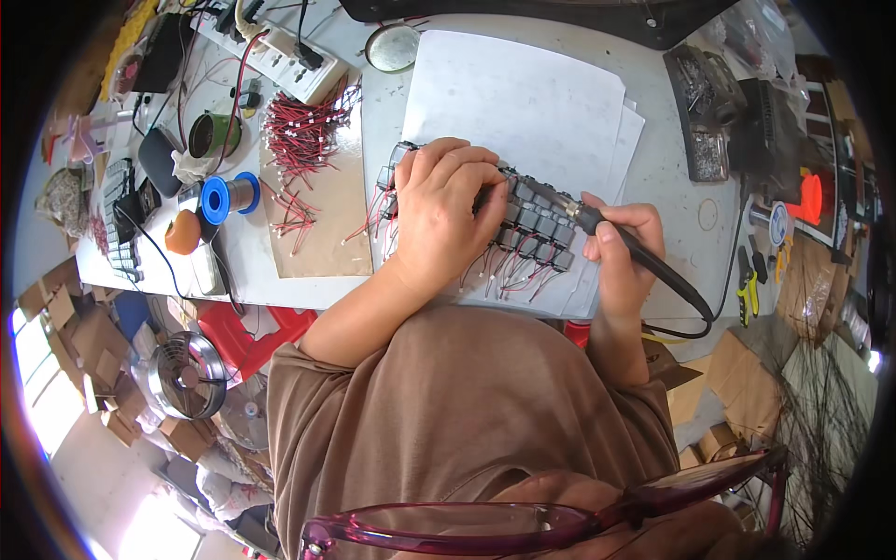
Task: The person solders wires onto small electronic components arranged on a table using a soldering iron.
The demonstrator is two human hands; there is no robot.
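The pale counter (672, 168) carries white paper sheets (523, 103) and a brown card (322, 219) strewn with red-leaded wires (303, 131). Cardboard boxes (747, 373) lie on the floor. The left hand (439, 210) presses flat, fingers curled, on a row of dark switch components (541, 229). The right hand (621, 252) grips a soldering iron (644, 257), tip at the row. A blue solder spool (229, 198) stands further left.
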